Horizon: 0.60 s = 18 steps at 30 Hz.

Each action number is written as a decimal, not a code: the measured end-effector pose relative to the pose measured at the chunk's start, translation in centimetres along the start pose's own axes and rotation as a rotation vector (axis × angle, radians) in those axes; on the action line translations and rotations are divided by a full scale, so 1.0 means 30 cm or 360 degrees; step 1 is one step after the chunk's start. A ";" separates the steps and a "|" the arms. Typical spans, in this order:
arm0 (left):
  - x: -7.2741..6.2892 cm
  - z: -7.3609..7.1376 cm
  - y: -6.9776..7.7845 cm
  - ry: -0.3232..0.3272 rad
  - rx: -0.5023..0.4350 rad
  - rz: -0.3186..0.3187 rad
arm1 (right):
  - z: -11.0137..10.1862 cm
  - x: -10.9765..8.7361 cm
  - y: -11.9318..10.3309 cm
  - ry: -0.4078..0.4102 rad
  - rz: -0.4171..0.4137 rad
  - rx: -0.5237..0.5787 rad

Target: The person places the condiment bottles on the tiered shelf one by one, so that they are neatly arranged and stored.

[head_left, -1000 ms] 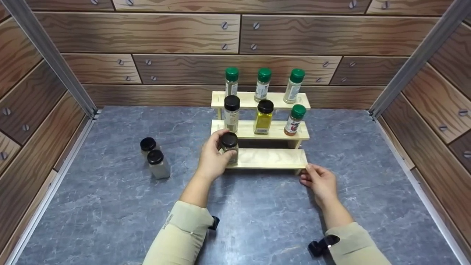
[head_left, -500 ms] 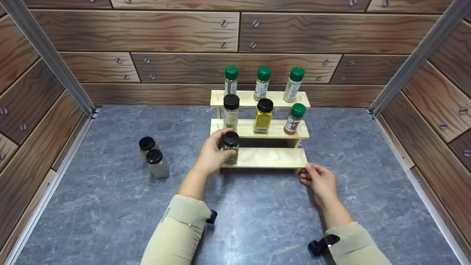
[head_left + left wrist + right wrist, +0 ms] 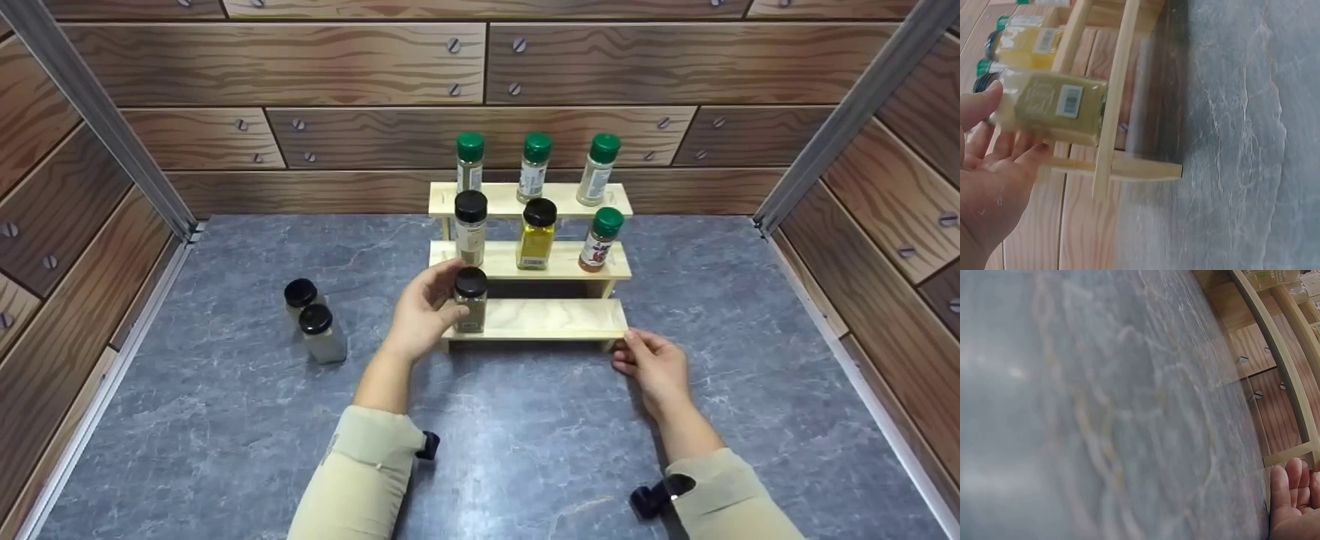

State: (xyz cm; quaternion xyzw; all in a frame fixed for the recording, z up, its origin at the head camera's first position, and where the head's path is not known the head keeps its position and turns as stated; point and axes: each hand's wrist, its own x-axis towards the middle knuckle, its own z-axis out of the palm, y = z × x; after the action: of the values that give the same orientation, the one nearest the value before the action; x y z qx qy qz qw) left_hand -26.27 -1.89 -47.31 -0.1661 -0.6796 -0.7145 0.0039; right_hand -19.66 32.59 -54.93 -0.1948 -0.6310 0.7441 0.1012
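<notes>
A three-step wooden spice rack (image 3: pixel 555 319) stands on the marbled table. At the left end of its lowest shelf a black-capped spice jar (image 3: pixel 471 304) stands upright. My left hand (image 3: pixel 421 311) is at the jar's left side, fingers and thumb spread loosely about it. In the left wrist view the thumb lies by the cap of this spice jar (image 3: pixel 1053 104), and the fingers are spread below it. My right hand (image 3: pixel 656 367) pinches the right front corner of the lowest shelf. In the right wrist view its fingers (image 3: pixel 1293 481) are beside the rack's leg.
Two black-capped jars, a rear one (image 3: pixel 301 294) and a front one (image 3: pixel 324 337), stand close together on the left. The middle shelf bears a tall black-capped jar (image 3: pixel 470 232), a yellow jar (image 3: pixel 535 240) and a green-capped jar (image 3: pixel 598 244). Green-capped bottles (image 3: pixel 532 169) line the top shelf.
My left hand has loosened and drawn slightly left from the spice jar, which shows more of its front now. The right hand has kept its place at the rack's corner.
</notes>
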 end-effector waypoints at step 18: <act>-0.214 -0.270 0.007 0.1640 0.0328 0.0205 | 0.003 -0.003 0.005 0.0005 -0.0031 -0.0021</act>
State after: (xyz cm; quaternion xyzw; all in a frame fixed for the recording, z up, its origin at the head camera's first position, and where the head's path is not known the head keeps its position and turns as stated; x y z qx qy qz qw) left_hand -22.05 -11.21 -48.84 0.1664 -0.6447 -0.6313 0.3976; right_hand -19.59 32.44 -55.04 -0.1906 -0.6377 0.7385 0.1080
